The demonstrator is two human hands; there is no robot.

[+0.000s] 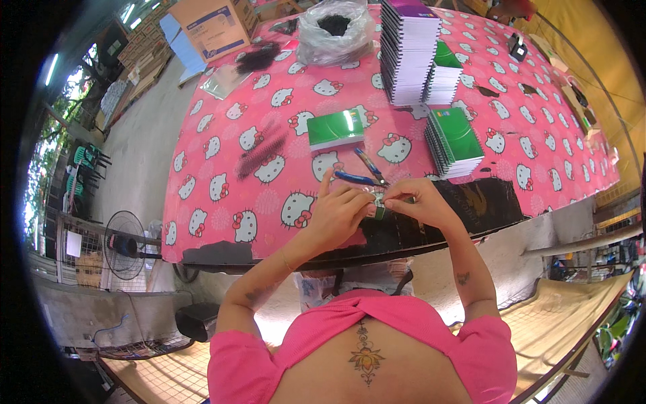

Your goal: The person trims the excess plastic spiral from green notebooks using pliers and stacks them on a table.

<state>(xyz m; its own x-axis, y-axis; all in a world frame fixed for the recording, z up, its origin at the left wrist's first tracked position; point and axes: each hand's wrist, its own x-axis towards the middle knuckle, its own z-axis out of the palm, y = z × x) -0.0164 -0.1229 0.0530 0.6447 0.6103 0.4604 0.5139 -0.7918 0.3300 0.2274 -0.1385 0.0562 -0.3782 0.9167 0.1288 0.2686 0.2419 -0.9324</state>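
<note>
My left hand (340, 214) and my right hand (418, 203) come together near the front edge of the table. Between their fingertips is a small green and whitish thing (379, 212), mostly covered by the fingers; its kind I cannot make out. The left fingers pinch it from one side, one finger pointing up and away. My right thumb and forefinger pinch at its other side. Just beyond the hands lie blue-handled pliers (356, 178), spread apart. Farther back, green-covered notebooks (334, 128) lie flat on the table.
Green spiral notebooks (456, 138) are piled to the right, behind them a tall stack of spiral notebooks (409, 57). Black plastic coils (261, 153) lie left on the pink cat-patterned tablecloth (222, 138). A plastic bag (335, 37), cardboard box (214, 30) and fan (124, 244) are around.
</note>
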